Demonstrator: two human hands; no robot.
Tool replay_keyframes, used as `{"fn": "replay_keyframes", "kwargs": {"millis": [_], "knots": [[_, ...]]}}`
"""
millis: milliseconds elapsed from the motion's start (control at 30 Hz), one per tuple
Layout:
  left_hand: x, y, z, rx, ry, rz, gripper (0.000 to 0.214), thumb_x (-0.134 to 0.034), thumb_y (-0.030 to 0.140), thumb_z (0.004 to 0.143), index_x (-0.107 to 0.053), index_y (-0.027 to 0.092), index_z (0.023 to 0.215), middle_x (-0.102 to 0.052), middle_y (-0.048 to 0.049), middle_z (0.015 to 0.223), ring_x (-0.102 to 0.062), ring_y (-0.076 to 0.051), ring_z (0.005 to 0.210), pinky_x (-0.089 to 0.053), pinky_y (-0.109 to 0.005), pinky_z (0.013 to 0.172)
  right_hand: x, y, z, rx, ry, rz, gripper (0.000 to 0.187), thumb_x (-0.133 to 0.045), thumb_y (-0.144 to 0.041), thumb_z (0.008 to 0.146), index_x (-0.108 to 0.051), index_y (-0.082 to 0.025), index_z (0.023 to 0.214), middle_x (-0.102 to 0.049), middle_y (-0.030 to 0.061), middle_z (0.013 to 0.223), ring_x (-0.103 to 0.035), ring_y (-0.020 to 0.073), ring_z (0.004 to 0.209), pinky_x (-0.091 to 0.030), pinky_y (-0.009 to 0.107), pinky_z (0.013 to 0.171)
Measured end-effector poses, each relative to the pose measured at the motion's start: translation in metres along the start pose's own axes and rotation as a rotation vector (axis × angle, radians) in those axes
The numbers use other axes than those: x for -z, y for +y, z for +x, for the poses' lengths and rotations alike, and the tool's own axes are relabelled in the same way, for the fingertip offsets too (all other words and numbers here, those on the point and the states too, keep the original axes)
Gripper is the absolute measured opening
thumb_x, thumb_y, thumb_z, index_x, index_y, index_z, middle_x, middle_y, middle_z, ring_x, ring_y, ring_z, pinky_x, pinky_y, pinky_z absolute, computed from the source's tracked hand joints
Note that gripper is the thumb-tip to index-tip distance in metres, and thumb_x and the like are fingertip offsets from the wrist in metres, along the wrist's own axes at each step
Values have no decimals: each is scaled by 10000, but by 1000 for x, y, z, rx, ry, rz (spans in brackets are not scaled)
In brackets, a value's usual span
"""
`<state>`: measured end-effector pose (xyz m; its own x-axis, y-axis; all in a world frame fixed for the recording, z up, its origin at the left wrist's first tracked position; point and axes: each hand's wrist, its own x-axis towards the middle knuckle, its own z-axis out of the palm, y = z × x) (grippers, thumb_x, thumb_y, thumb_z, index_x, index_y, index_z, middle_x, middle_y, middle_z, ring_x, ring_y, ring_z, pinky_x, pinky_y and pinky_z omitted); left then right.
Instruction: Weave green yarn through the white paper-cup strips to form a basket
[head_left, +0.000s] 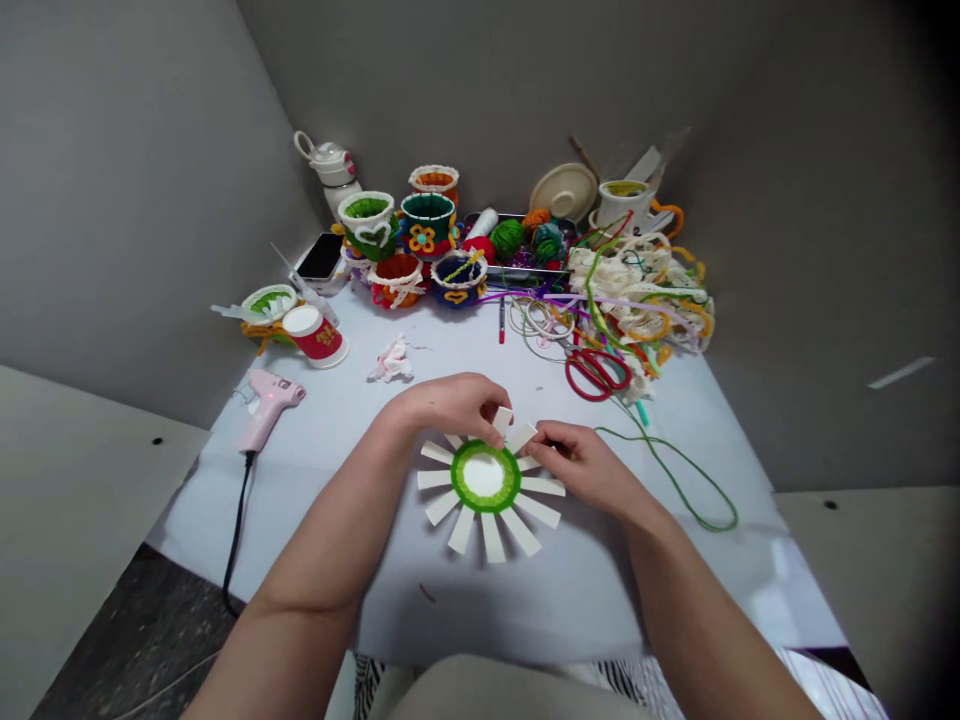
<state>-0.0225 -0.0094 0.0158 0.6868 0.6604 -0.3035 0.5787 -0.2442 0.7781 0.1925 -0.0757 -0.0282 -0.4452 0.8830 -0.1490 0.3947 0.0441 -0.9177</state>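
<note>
In the head view, a cut paper cup (pixel 484 480) lies flattened on the white desk (pixel 375 590), its white strips fanned out like spokes around a round base ringed with woven green yarn. The left hand (pixel 450 405) rests on the far-left edge of the cut paper cup, its fingers (pixel 491 412) pinching one upright white strip. The right hand (pixel 581 462) sits on the right edge of the cup, fingers closed on the green yarn strand (pixel 675 480), which loops away across the desk to the right of the cup. Beyond the cup lie red-handled scissors (pixel 598 372), and farther right of them a tangled heap of lace trim and coloured cords (pixel 645 290). Straight behind the cup stands a cluster of finished yarn-wrapped cup baskets (pixel 420 240), with a metal tray of yarn balls (pixel 517 245) beside them. Left of the cup, a pink glue gun (pixel 266 400) lies near the desk edge with its black cord hanging off; behind it a red paper cup (pixel 319 335) lies on its side. A crumpled scrap of white lace (pixel 390 362) sits between the red cup and the left hand. A phone (pixel 321 258) rests beside the baskets.
</note>
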Motion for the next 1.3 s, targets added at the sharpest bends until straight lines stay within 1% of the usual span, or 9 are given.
{"fn": "replay_keyframes", "kwargs": {"millis": [133, 267, 400, 533, 700, 800, 933, 1133, 1300], "knots": [[-7, 5, 5, 45, -30, 85, 87, -666, 209, 644, -709, 172, 709, -629, 9, 609, -491, -111, 548, -295, -232, 530, 1, 2, -2, 13, 30, 61, 228, -521, -372, 867, -595, -164, 809, -553, -8, 693, -476, 113, 625, -387, 223, 577], [-4, 3, 2, 82, 7, 100, 98, -642, 239, 670, -697, 162, 696, -619, 7, 603, -494, -112, 561, -291, -228, 522, 5, 5, -4, -10, 70, 124, 311, -432, -456, 919, -582, -188, 968, -605, 17, 797, -554, 144, 720, -450, 260, 665], [0, 0, 0, 112, 57, 76, 113, -624, 248, 662, -686, 154, 673, -612, 5, 601, -512, -114, 566, -298, -220, 512, 14, 11, -6, -12, 86, 34, 412, -349, -474, 947, -621, -177, 862, -638, 41, 803, -568, 170, 751, -457, 283, 688], [-2, -1, 1, 138, 73, 112, 96, -620, 242, 638, -660, 155, 630, -589, 7, 573, -494, -110, 540, -289, -223, 494, 24, 18, -5, -9, 147, -100, 330, -451, -438, 912, -646, -174, 875, -620, 30, 746, -520, 153, 662, -420, 269, 601], [-6, 3, 3, 121, 90, 189, 84, -594, 221, 639, -609, 154, 591, -539, 14, 533, -448, -104, 505, -267, -239, 487, 27, 17, -3, 73, 281, -174, 187, -557, -351, 863, -639, -184, 852, -619, 36, 787, -518, 152, 676, -408, 278, 615], [-8, 5, 4, 102, 77, 212, 81, -578, 208, 650, -596, 154, 593, -528, 12, 529, -443, -108, 513, -268, -245, 498, 24, 14, -2, 124, 385, -165, 166, -590, -338, 848, -614, -189, 779, -594, 23, 758, -502, 142, 659, -399, 276, 613], [-10, 6, 6, 91, 71, 243, 88, -566, 217, 660, -600, 155, 609, -546, 1, 553, -452, -116, 530, -279, -252, 515, 20, 8, -1, 153, 430, -121, 161, -600, -329, 846, -605, -191, 764, -587, 18, 749, -504, 139, 664, -403, 275, 617], [-8, 7, 5, 142, 78, 220, 93, -570, 224, 656, -601, 151, 606, -560, -3, 560, -459, -115, 531, -285, -247, 513, 23, 3, -5, 216, 326, -133, 146, -599, -308, 843, -610, -188, 759, -596, 25, 743, -521, 146, 681, -396, 274, 621], [0, 1, 2, 186, 114, 177, 128, -589, 265, 656, -610, 142, 629, -577, 2, 582, -470, -105, 535, -295, -228, 500, 33, 16, -7, 36, 157, -116, 220, -528, -364, 870, -617, -175, 799, -595, 24, 737, -500, 146, 678, -397, 265, 624]]}}
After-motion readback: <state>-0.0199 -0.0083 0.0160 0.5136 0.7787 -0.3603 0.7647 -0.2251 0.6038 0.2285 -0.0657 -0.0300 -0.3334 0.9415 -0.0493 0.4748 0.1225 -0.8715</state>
